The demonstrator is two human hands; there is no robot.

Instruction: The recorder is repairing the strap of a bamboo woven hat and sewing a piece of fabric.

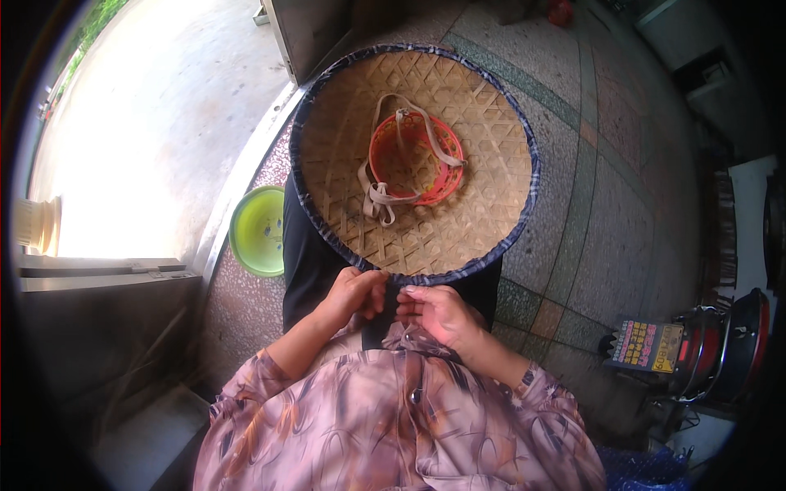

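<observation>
Tan woven hat (336, 151): we find it in front of the body, over the dark-trousered legs (300, 274), its lower rim at the hands.
Hidden or unclear: we cannot see the hat's outer side; the curled fingers cover their own tips, and any thread or needle is too fine to make out. Forearms vanish into the patterned sleeves (250, 380); the green basin (240, 233) is partly cut off by the leg.
Hat's bearing: hollow underside toward us, crown pointing away; outline nearly round, so we record no long axis. Red openwork basket (453, 182) sits in the crown, with a pale strap (380, 198) knotted across it.
Left hand (354, 293): angled inward, thumb and forefinger pinched together on the blue checked band (534, 155).
Right hand (440, 314): palm turned inward, fingers bent, just below the band; we cannot tell whether it grips anything.
</observation>
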